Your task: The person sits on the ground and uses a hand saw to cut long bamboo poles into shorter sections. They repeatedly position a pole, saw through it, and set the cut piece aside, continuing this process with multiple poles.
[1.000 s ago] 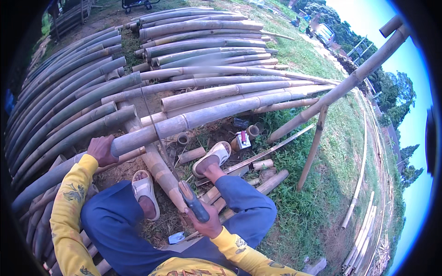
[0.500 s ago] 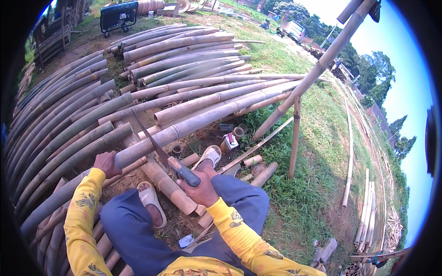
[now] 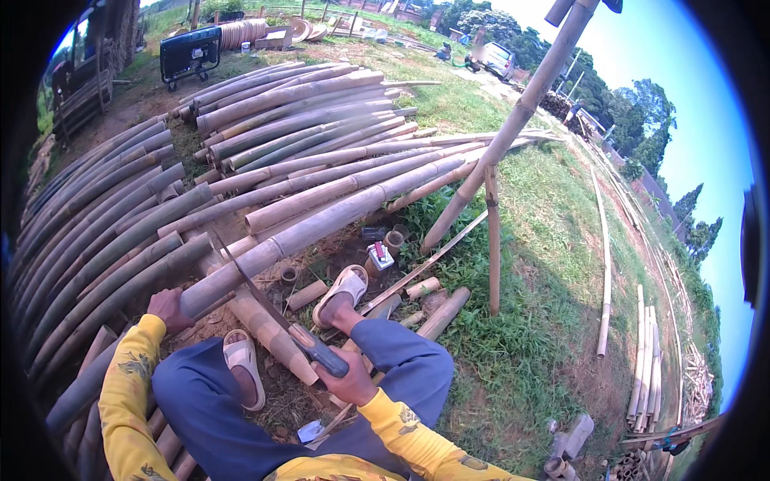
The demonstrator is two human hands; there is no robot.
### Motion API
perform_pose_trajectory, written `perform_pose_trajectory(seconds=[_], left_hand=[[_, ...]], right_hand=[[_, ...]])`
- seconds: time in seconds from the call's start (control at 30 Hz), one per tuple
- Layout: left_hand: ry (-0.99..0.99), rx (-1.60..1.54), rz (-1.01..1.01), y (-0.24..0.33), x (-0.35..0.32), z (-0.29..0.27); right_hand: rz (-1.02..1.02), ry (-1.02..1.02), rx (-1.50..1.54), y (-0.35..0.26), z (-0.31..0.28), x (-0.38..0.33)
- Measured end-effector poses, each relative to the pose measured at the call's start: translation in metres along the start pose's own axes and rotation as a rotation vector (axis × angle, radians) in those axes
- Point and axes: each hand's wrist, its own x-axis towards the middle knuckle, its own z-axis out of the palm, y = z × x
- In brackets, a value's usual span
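Note:
My left hand (image 3: 169,311) is closed around a long thick bamboo pole (image 3: 317,227), which slants from the lower left up toward the far right. In my right hand (image 3: 350,380) is the dark and wooden handle of a handsaw (image 3: 319,350). The saw's blade (image 3: 255,286) lies across the pole, a short way to the right of my left hand, with its tip beyond the pole's far side. I cannot make out how deep the blade sits. Below the pole, a thicker piece of bamboo (image 3: 277,341) lies on the ground between my sandalled feet.
Bamboo poles (image 3: 104,216) are stacked at the left and far side. A slanted post (image 3: 513,132) with an upright prop (image 3: 492,248) stands to the right. Short bamboo offcuts (image 3: 443,314) and a small container (image 3: 380,256) lie past my right foot. A generator (image 3: 190,56) stands far left.
My right hand has pulled the saw back toward me, so more blade shows on the near side of the pole. My left hand keeps its hold. The whole view has shifted slightly.

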Motion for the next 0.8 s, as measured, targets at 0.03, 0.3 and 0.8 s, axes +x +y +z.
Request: perform_pose_trajectory(seconds=[0.03,0.3,0.8], left_hand=[[0.004,0.014,-0.020,0.003,-0.001,-0.008],[0.013,-0.060,-0.020,0.000,-0.007,0.005],[0.002,-0.124,0.007,-0.033,0.007,0.055]], right_hand=[[-0.004,-0.019,0.024,0.003,0.009,0.029],[0.064,-0.016,0.023,-0.008,0.004,-0.035],[0.131,-0.128,-0.039,-0.005,0.017,-0.024]])
